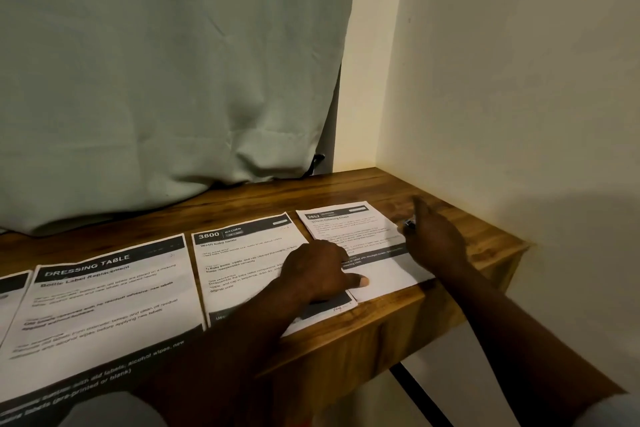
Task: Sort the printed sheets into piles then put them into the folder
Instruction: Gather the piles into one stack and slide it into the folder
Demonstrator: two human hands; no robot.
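Note:
Several printed sheets lie in a row on the wooden table [346,191]. The "DRESSING TABLE" sheet [104,302] is at the left, the "3800 KITCHEN" sheet [242,263] is in the middle, and the "2852" sheet [349,225] lies near the right end. My left hand [318,270] rests across the seam between the last two, knuckles up, with its thumb pressed flat on the white lower part of the "2852" sheet. My right hand [433,239] hovers blurred at that sheet's right edge and pinches a small pen-like object [409,224]. No folder is in view.
A pale green curtain [156,80] hangs behind the table, its hem bunched on the back edge. A cream wall [519,80] closes the right side. Another sheet [10,291] shows partly at the far left. The table's right end [519,250] is close to the right hand.

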